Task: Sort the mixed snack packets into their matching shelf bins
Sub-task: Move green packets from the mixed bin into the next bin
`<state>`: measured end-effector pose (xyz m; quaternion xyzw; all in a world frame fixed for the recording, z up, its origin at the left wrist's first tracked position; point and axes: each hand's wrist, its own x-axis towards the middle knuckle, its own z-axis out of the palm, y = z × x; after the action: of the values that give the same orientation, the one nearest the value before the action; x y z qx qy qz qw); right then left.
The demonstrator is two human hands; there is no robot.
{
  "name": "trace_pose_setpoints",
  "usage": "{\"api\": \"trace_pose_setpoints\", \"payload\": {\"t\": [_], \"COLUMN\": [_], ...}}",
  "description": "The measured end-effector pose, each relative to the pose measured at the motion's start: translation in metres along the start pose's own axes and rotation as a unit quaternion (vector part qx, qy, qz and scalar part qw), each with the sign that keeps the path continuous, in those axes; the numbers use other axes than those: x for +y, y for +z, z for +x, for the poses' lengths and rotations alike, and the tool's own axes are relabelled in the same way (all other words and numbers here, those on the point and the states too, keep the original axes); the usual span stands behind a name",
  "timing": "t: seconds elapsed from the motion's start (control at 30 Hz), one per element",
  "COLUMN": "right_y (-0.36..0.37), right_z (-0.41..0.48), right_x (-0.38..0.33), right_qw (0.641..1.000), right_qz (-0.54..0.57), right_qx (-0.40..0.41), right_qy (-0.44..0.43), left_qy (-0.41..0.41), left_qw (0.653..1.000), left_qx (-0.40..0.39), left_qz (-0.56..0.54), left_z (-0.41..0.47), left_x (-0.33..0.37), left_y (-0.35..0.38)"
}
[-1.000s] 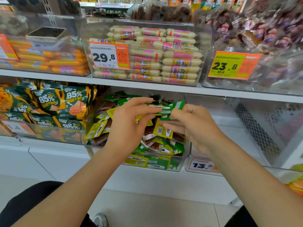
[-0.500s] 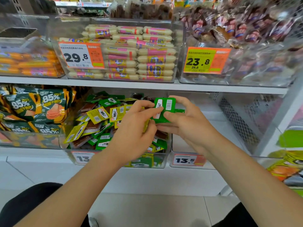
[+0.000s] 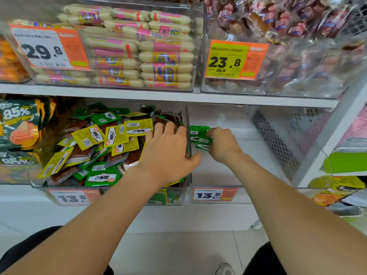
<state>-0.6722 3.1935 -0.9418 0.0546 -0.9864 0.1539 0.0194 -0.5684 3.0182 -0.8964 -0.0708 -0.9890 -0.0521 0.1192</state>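
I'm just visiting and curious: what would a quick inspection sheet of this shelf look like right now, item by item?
Surface: white shelf board with clear bins above and below it; the lower row has the mixed bin and the right bin, tagged 13.5.
Job's things: yellow packets jumbled with green and brown ones in the mixed bin; a few green packets in the right bin.
Clutter: nothing seen.
Hands: left hand rests on the mixed pile; right hand pinches the green packets inside the right bin.
Cables: nothing seen.
Surroundings: sausages and dark-wrapped snacks above, 85% bags on the left, wire mesh on the right, tiled floor below.
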Motion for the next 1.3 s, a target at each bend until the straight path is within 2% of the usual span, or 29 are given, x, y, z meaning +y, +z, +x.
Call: {"api": "trace_pose_setpoints", "payload": {"t": [0.1, 0.27, 0.37, 0.53, 0.63, 0.73, 0.9, 1.03, 1.1, 1.2, 1.3], "right_y": [0.01, 0.021, 0.024, 0.023, 0.018, 0.006, -0.028, -0.053, -0.055, -0.041, -0.014], "right_z": [0.019, 0.043, 0.048, 0.046, 0.039, 0.024, -0.03, -0.066, -0.08, -0.094, -0.086], "right_x": [-0.009, -0.009, -0.012, -0.015, -0.017, -0.03, -0.058, -0.087, -0.11, -0.149, -0.185], "right_qw": [0.998, 0.994, 0.991, 0.993, 0.994, 0.996, 0.995, 0.99, 0.983, 0.968, 0.95], "right_qz": [-0.043, -0.086, -0.114, -0.083, -0.071, -0.012, 0.062, 0.049, 0.059, 0.091, 0.05], "right_qx": [0.034, 0.039, 0.069, 0.076, 0.081, 0.091, 0.059, 0.11, 0.125, 0.086, 0.086], "right_qy": [-0.025, -0.049, -0.025, 0.033, 0.028, -0.004, -0.042, -0.067, -0.121, -0.217, -0.295], "left_qy": [0.017, 0.041, 0.051, 0.058, 0.066, 0.07, 0.01, -0.08, -0.136, -0.205, -0.181], "left_qw": [1.0, 0.999, 0.998, 0.998, 0.998, 0.996, 0.985, 0.976, 0.976, 0.973, 0.979], "left_qx": [0.015, 0.023, 0.027, 0.022, 0.023, 0.049, 0.13, 0.14, 0.131, 0.08, 0.076], "left_qz": [0.017, 0.014, 0.002, -0.008, -0.007, -0.027, -0.115, -0.144, -0.106, -0.069, -0.057], "left_z": [0.006, 0.009, 0.009, 0.009, 0.005, -0.002, -0.014, -0.021, -0.026, -0.026, -0.017], "left_x": [-0.002, -0.006, -0.008, -0.011, -0.014, -0.02, -0.052, -0.092, -0.112, -0.143, -0.171], "left_y": [0.005, 0.008, 0.008, 0.006, 0.002, -0.007, -0.019, -0.034, -0.04, -0.046, -0.048]}}
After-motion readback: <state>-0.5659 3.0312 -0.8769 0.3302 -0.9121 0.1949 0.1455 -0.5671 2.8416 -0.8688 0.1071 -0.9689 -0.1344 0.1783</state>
